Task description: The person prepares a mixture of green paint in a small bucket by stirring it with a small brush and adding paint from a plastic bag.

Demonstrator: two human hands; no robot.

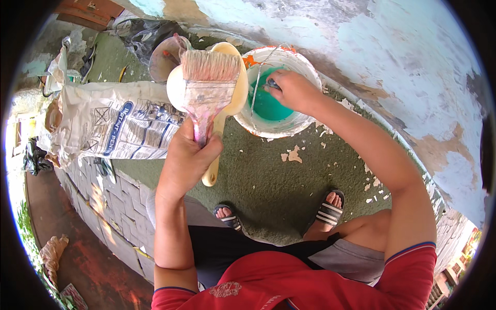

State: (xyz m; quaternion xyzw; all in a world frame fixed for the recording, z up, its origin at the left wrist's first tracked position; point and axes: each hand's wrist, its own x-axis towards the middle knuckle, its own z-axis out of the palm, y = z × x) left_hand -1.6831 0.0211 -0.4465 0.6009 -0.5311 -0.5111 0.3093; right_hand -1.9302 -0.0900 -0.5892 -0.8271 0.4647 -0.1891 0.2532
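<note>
My left hand [188, 160] is closed around the handle of a wide paintbrush [211, 85], bristles up and stained reddish. Directly behind the brush is a cream plastic dipper [238, 98]; its long handle passes beneath my left thumb and seems held together with the brush. My right hand [294, 92] reaches over a white bucket [305, 129], fingers closed on a small dark piece, mostly hidden, that I cannot name. Green paint [274, 106] lies inside the bucket, and its thin wire handle [257, 85] stands across the opening.
Left of the bucket lies a large paper sack [134, 124], with a tub [165, 59] and a black plastic bag [147, 36] behind it. A peeling pale-blue wall [403, 51] runs along the right. Paint flakes [293, 155] litter the green floor near my sandalled feet.
</note>
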